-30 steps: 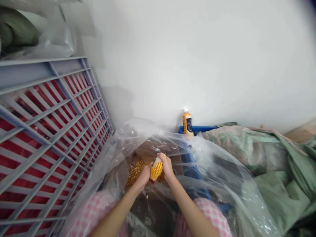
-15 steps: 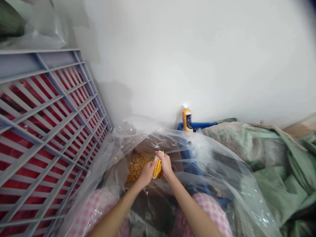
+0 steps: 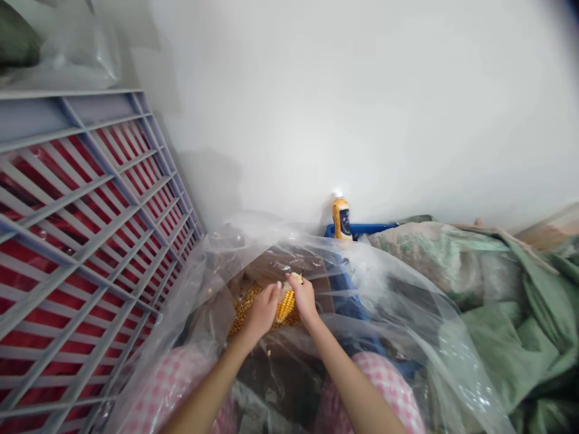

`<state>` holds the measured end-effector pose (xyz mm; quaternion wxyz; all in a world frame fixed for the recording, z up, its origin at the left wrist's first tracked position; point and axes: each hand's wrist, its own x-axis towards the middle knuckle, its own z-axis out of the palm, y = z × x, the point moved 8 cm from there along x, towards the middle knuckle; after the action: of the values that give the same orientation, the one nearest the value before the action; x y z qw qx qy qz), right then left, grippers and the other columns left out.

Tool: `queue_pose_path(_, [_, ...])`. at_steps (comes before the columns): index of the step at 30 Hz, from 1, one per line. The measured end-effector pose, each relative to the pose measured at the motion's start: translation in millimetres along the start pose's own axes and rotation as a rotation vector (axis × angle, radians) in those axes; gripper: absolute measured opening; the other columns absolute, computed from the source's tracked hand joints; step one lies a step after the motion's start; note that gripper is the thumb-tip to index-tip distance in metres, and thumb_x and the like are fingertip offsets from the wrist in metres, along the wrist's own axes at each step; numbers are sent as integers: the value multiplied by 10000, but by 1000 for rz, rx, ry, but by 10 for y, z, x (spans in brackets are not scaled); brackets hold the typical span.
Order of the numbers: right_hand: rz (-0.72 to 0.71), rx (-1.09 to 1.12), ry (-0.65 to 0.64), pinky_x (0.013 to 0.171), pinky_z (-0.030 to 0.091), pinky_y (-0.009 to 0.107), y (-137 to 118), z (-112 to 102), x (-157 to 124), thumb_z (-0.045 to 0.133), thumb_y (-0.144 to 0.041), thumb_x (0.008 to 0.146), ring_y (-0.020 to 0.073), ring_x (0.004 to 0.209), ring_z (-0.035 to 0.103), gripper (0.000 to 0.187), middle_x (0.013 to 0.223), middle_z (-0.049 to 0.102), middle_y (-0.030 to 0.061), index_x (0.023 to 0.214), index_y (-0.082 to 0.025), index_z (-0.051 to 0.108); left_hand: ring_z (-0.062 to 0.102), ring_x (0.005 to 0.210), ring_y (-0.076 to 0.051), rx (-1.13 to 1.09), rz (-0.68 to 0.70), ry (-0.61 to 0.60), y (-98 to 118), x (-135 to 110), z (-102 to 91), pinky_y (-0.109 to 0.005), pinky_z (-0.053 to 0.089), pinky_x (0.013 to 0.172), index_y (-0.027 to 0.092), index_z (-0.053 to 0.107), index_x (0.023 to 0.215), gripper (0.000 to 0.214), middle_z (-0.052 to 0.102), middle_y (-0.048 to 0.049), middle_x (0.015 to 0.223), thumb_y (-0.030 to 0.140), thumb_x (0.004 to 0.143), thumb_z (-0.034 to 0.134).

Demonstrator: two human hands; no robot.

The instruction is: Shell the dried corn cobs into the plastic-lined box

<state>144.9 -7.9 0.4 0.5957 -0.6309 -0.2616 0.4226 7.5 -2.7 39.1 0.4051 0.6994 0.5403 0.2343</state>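
An ear of corn (image 3: 285, 306), with yellow kernels and a pale bare patch near its top, is tilted between my hands. My right hand (image 3: 304, 300) is closed around its upper right side, thumb near the tip. On the other side, my left hand (image 3: 263, 311) curls against the lower part of the ear. The left thumb is raised just off the cob, and the other left fingers are mostly hidden. Loose corn kernels (image 3: 244, 308) lie in a heap below, inside a brown container lined with clear plastic sheeting (image 3: 398, 295).
A lilac plastic crate (image 3: 136, 208) with red material behind its slats stands at the left. An orange bottle (image 3: 341, 217) with a white cap stands by a blue bin (image 3: 371, 229) near the white wall. Green sacks (image 3: 497, 325) are heaped at right.
My left hand has shifted slightly left and its thumb has come off the kernels. The ear leans a little more to the left, while my right hand keeps hold of it.
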Motion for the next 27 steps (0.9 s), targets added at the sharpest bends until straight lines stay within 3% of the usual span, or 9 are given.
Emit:
queue_pose_path(4, [4, -30, 5, 516, 313, 227, 71, 33, -37, 634, -449, 560, 121, 533, 443, 316, 520, 546, -5, 600, -137, 615, 587, 705, -199, 148, -32, -27, 9, -79, 142, -278, 370, 643, 167, 531, 817, 420, 635, -94, 738, 486, 867, 262])
queue_pose_path(9, [-1, -53, 15, 508, 315, 224, 112, 57, -67, 629, -447, 566, 118, 532, 443, 318, 540, 554, 0, 621, -133, 621, 584, 806, -196, -5, -86, 30, -145, -5, 212, -280, 384, 722, 152, 574, 824, 423, 659, -116, 864, 395, 885, 233])
queue_pose_path(12, [-9, -60, 18, 514, 324, 224, 94, 44, -53, 615, -461, 584, 122, 540, 453, 333, 557, 565, 7, 638, -133, 621, 591, 793, -202, -94, -156, 27, -275, 72, 187, -288, 407, 723, 121, 588, 811, 452, 665, -123, 855, 354, 888, 208])
queue_pose_path(15, [-22, -68, 23, 526, 332, 225, 58, 11, -17, 610, -475, 587, 127, 551, 459, 343, 566, 573, 11, 637, -136, 620, 600, 838, -208, -112, -152, 9, -265, 92, 123, -294, 417, 758, 104, 587, 854, 489, 663, -132, 891, 370, 892, 179])
queue_pose_path(19, [-16, -85, 27, 520, 325, 223, 55, -17, 38, 615, -482, 577, 127, 545, 455, 347, 559, 578, 14, 625, -138, 620, 566, 1015, -248, 105, -2, 12, 7, -22, 44, -318, 393, 812, 155, 522, 1071, 465, 613, -143, 1096, 493, 862, 281])
queue_pose_path(23, [4, -114, 20, 503, 315, 219, 87, 10, 51, 612, -480, 580, 122, 526, 446, 338, 539, 570, 12, 596, -143, 616, 630, 839, -288, 365, 10, -104, 90, -109, 177, -316, 395, 666, 152, 534, 965, 442, 665, -153, 879, 506, 859, 292])
queue_pose_path(27, [14, -163, 42, 492, 304, 216, 72, 35, 15, 599, -448, 600, 115, 517, 434, 303, 530, 552, 1, 594, -145, 621, 639, 817, -256, 373, 6, -64, -8, -47, 239, -294, 391, 663, 145, 549, 903, 420, 671, -159, 831, 394, 900, 210])
